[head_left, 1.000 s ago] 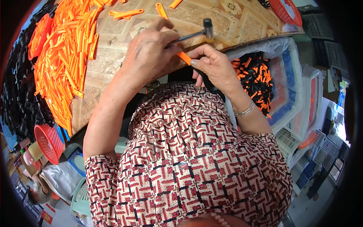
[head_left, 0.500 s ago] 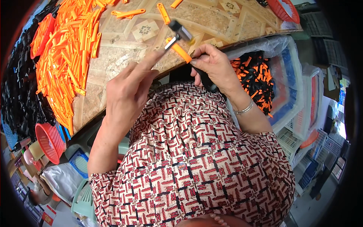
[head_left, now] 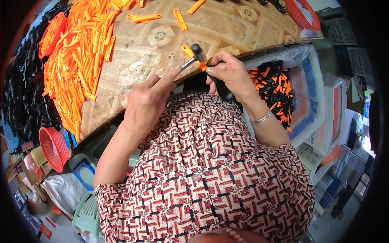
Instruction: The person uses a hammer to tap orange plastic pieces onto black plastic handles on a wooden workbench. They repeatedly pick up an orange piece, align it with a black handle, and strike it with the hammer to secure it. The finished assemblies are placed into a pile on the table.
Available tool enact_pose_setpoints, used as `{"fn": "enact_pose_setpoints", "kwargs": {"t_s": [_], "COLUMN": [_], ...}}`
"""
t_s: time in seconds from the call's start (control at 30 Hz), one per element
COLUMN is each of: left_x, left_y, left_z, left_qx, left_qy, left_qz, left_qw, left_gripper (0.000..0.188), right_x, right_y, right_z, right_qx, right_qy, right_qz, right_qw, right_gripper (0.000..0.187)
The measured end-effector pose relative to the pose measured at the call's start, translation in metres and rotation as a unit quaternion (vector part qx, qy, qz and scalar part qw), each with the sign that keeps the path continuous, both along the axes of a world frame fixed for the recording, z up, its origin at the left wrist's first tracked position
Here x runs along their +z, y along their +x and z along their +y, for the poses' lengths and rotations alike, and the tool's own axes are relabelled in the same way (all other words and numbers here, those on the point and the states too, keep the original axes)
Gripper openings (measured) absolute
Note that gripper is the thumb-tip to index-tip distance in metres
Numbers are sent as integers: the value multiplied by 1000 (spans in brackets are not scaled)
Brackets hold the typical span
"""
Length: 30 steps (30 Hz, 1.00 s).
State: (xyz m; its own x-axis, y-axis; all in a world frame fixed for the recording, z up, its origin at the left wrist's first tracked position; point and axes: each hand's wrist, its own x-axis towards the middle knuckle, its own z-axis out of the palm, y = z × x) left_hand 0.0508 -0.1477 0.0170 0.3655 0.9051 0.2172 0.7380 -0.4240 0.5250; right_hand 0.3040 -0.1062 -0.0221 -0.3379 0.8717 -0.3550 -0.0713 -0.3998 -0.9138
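My right hand grips the black handle of a small hammer, whose metal shaft slants up to the left over the table edge. An orange plastic strip lies under the hammer head, its near end at my right fingertips. My left hand hovers at the edge of the wooden table. It holds nothing, and its fingers stretch toward the hammer shaft, the index tip close to it. My patterned red and white shirt fills the lower view.
A big heap of orange strips covers the table's left side, with a few loose strips farther back. Black parts lie at the far left. A clear bin of black and orange pieces stands right of me. Red baskets sit nearby.
My left hand has let go at the hammer, drawn back toward my body and opened. The hammer and orange strip stay in my right hand, with the head now raised.
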Motion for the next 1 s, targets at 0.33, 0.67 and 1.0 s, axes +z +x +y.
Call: {"fn": "enact_pose_setpoints", "kwargs": {"t_s": [0.33,0.67,1.0], "left_x": [0,-1,2], "left_y": [-57,-39,-31], "left_z": [24,39,63], "left_qx": [237,210,236], "left_qy": [-199,-238,-162], "left_qz": [-444,-434,-205], "left_qw": [840,843,936], "left_gripper": [45,45,27], "right_x": [33,34,18], "right_y": [174,-1,-54], "right_z": [21,191,250], "right_qx": [78,-19,-46], "right_qy": [186,634,503], "right_qz": [-518,-403,-562], "right_qw": [831,660,656], "right_gripper": [20,25,23]}}
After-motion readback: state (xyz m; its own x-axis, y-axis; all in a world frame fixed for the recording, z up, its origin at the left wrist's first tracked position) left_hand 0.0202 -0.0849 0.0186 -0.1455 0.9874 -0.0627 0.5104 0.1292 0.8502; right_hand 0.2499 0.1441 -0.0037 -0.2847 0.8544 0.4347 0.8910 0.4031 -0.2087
